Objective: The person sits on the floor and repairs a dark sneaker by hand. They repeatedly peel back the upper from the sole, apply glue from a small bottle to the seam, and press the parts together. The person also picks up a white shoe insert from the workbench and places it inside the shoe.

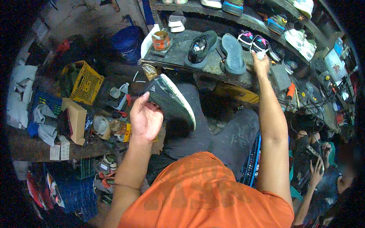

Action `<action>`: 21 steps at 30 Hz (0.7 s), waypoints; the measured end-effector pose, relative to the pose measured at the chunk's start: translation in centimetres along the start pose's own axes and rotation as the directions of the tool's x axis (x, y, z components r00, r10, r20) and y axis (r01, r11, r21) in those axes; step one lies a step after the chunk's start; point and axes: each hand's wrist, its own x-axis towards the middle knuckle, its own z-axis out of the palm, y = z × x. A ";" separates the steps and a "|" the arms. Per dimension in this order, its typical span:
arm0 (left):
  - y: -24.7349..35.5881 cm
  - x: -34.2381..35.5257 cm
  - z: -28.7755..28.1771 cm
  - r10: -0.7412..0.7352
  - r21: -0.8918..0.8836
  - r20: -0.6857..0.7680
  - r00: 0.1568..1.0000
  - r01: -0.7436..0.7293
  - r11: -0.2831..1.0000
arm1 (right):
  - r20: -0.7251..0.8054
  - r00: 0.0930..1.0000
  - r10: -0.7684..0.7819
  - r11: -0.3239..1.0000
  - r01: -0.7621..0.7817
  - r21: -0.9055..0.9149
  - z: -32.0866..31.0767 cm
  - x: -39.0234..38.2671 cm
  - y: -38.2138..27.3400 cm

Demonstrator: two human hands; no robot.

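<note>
My left hand [146,117] grips a dark grey shoe [171,100] at its heel, thumb across the side. The shoe hangs tilted above my lap, and a whitish band runs along its bottom edge. My right hand [261,64] reaches to the right part of the workbench [171,59], fingers closed around a small white thing whose kind I cannot make out. Just beyond those fingers sits a pair of small black and pink shoes [260,42]. Left of that hand lies a grey sole [233,55], and beside it a black shoe [202,47] rests on a grey sole.
An orange can [161,41] stands on the bench's left end. Shelves [251,19] with several shoes rise behind. On the left are a yellow crate [87,81], a blue bucket [128,41] and a cardboard box [74,121]. Another person's hand [316,171] works at lower right.
</note>
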 end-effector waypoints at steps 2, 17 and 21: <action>-0.1 -0.6 0.0 0.031 0.062 -0.010 0.999 -0.030 0.998 | 0.099 0.995 -0.003 0.990 0.017 -0.137 1.0 1.1 0.5; -0.4 -1.2 -0.2 -0.091 -0.039 -0.093 0.991 0.088 0.995 | -0.150 0.960 -0.236 0.944 0.263 0.201 -7.4 -12.0 -2.4; -1.4 -0.8 0.3 -0.173 -0.102 0.031 0.985 0.175 0.979 | 0.538 0.757 -0.371 0.775 -0.067 0.628 -12.1 -22.8 -5.6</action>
